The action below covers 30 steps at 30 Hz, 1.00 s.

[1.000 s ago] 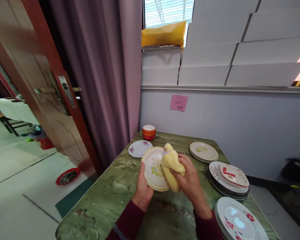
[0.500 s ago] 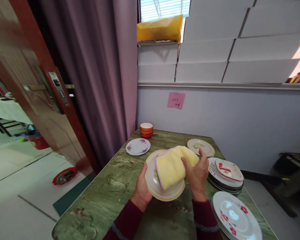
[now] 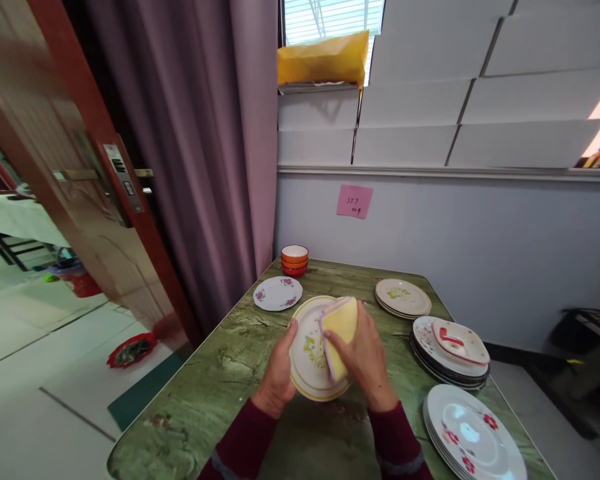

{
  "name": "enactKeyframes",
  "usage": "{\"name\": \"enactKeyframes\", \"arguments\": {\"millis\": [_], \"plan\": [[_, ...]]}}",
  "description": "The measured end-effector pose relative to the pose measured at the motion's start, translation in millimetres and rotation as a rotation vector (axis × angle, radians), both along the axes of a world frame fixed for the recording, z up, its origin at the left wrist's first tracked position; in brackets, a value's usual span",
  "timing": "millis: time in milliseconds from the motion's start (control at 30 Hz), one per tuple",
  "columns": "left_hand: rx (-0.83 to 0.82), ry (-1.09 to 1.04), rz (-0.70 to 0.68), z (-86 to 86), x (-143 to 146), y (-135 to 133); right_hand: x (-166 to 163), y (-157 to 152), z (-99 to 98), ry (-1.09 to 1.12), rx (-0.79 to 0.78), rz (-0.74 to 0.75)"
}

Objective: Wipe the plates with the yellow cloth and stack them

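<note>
My left hand (image 3: 279, 365) grips the left rim of a cream plate (image 3: 307, 327) with yellow rings and a green floral print, tilted above the table. In my right hand (image 3: 367, 357) is a folded yellow cloth (image 3: 344, 323) with a purple edge, pressed against the right part of the plate's face. The fingers of that hand wrap over the cloth, and the thumb lies across its front. Part of the plate's right rim is hidden behind cloth and hand.
The green table (image 3: 220, 380) bears a white floral plate (image 3: 278, 294), stacked orange bowls (image 3: 295, 261), cream plates (image 3: 403, 298), a mixed plate stack with a square dish (image 3: 461, 341) on top, and red-flowered plates (image 3: 473, 427) at right. A pink note (image 3: 355, 201) is on the wall.
My right hand has moved left with the cloth, which is now bunched smaller at the plate's right side. More of the plate's floral print shows. My left hand keeps its grip.
</note>
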<state>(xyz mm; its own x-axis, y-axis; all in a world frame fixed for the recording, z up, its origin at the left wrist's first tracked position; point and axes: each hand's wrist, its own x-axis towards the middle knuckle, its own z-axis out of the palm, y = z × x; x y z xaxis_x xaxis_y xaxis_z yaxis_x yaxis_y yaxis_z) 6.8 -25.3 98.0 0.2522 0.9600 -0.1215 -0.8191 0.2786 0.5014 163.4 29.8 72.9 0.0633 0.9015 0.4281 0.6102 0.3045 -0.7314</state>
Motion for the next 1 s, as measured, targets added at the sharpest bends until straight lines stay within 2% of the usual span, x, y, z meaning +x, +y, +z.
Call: {"name": "enactKeyframes", "arguments": {"millis": [100, 200, 267, 400, 533, 600, 667, 867, 1000], "plan": [[-0.021, -0.007, -0.108, -0.5, -13, 0, 15, 5, 1.9, 0.22, -0.151, 0.071], [0.001, -0.036, -0.153, 1.6, -23, 2, 26, 9, -0.4, 0.639, -0.392, 0.334], [0.041, -0.061, -0.145, 5.6, -26, 3, 24, 10, -4.0, 0.865, -0.509, 0.435], [0.095, -0.102, -0.114, 13.2, -21, 5, 11, 7, -6.4, 1.095, -0.544, 0.455], [0.106, -0.136, -0.022, 11.3, -18, 10, 2, 1, 1.0, 1.251, -0.574, 0.507], [0.12, -0.157, 0.048, 9.7, -17, 13, -2, -1, 4.6, 1.297, -0.576, 0.531], [0.123, -0.173, 0.175, 10.9, -15, 15, -9, -4, 6.0, 1.331, -0.563, 0.547], [0.024, -0.125, 0.689, 23.9, 7, 19, -50, -20, 3.2, 1.415, -0.54, 0.466], [0.056, -0.042, 0.799, 12.3, 22, 19, -60, -27, 6.3, 1.433, -0.506, 0.453]]}}
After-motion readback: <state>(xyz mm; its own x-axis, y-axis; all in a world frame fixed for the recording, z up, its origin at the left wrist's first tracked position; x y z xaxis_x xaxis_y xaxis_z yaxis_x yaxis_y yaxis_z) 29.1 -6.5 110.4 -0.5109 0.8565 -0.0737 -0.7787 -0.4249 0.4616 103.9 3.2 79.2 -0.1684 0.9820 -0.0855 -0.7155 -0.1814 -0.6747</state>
